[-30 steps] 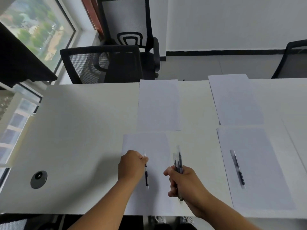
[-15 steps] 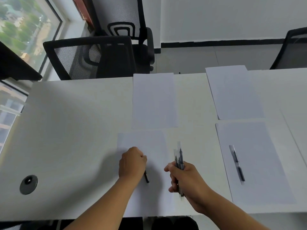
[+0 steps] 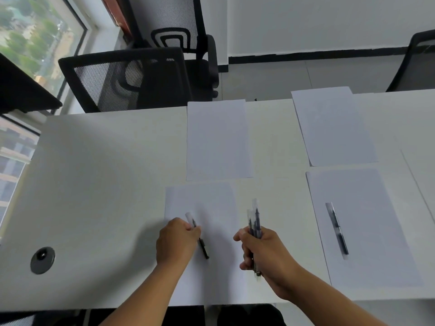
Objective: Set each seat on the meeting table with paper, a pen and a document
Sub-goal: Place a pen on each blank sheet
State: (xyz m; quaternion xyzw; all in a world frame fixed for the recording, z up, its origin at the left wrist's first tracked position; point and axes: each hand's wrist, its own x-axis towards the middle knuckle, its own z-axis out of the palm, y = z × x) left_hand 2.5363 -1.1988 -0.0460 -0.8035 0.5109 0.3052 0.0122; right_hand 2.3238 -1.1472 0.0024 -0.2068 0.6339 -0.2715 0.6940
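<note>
Fingers of our left hand (image 3: 177, 241) pinch a pen (image 3: 199, 238) over the near sheet (image 3: 211, 203); our right hand (image 3: 261, 249) grips the spare pens (image 3: 254, 220). Next we release it, then supply the far sheets.

I see a white table (image 3: 98, 184) carrying white paper sheets (image 3: 217, 140). Pens (image 3: 337, 228) are black with clear caps. Far-edge chairs (image 3: 131, 81) are black mesh. The near-left grommet (image 3: 42, 260) is dark grey.

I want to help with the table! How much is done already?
Four sheets are out, and the near right sheet has its pen. The left hand is laying a pen on the near left sheet; the right hand holds spares. Both far sheets lack pens.
</note>
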